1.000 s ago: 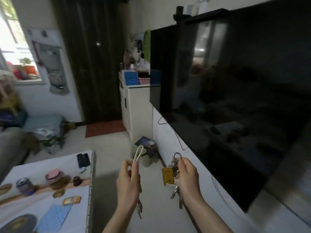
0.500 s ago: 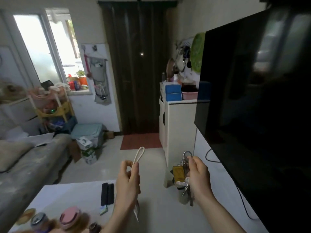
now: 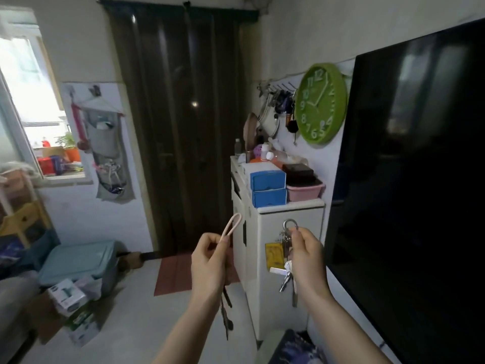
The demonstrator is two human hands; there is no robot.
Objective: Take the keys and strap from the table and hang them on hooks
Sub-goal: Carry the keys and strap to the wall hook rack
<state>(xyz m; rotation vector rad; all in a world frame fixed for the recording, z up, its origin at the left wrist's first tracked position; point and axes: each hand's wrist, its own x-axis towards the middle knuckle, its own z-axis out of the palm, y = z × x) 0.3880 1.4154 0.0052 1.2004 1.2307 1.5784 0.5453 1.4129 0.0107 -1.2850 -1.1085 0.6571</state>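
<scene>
My left hand point(image 3: 210, 264) pinches a pale pink strap point(image 3: 231, 225) whose loop sticks up above my fingers; a dark end dangles below the hand. My right hand point(image 3: 307, 254) grips a bunch of keys point(image 3: 284, 261) by its metal ring, with a yellow tag and several keys hanging down. A row of wall hooks point(image 3: 278, 88) sits high on the right wall, left of a green clock point(image 3: 319, 102), with several items hanging from it. Both hands are held in mid-air, well below and in front of the hooks.
A white cabinet point(image 3: 275, 256) stands below the hooks, topped with blue drawer boxes point(image 3: 267, 187) and a pink basket point(image 3: 305, 190). A large dark TV screen point(image 3: 414, 179) fills the right. A dark curtain point(image 3: 181, 122) covers the doorway ahead. Boxes and a teal bin point(image 3: 78, 264) sit on the floor at left.
The view has swung up and moved toward the cabinet; the table has dropped out of sight and the hooks and clock have come into view. Both hands keep their grip.
</scene>
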